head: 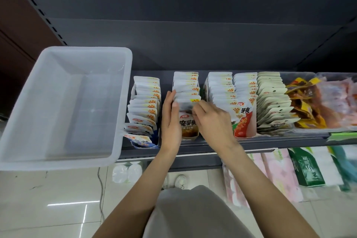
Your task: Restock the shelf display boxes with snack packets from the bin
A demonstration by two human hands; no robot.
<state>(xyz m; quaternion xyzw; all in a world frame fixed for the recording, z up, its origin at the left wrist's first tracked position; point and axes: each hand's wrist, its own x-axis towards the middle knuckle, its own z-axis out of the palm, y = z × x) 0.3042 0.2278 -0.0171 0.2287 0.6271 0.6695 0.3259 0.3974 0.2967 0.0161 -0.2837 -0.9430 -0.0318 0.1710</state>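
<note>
Snack packets (186, 91) fill the middle display box (190, 137) on the shelf (212, 149), just right of the bin (63, 102), which looks empty, so you are likely seating the last of the stock. Your left hand (171, 120) lies flat and straight-fingered against the left side of that row, bracing it. Your right hand (209, 120) curls its fingers onto the front packets; whether it pinches one or only presses, I cannot tell.

The risk from here: the row is packed tight, and pushing harder could buckle the front packet or pop it over the low front lip of the box toward the floor. If you let go on the left too soon, the stack may lean into the gap toward the left box (144, 110), whose front packets already splay forward and look ready to slide.

Right of the middle box stand two more full rows (231, 92), then a clear tub of loose orange packets (303, 102). These crowd your right wrist. Below the shelf sit tissue packs (278, 172).
</note>
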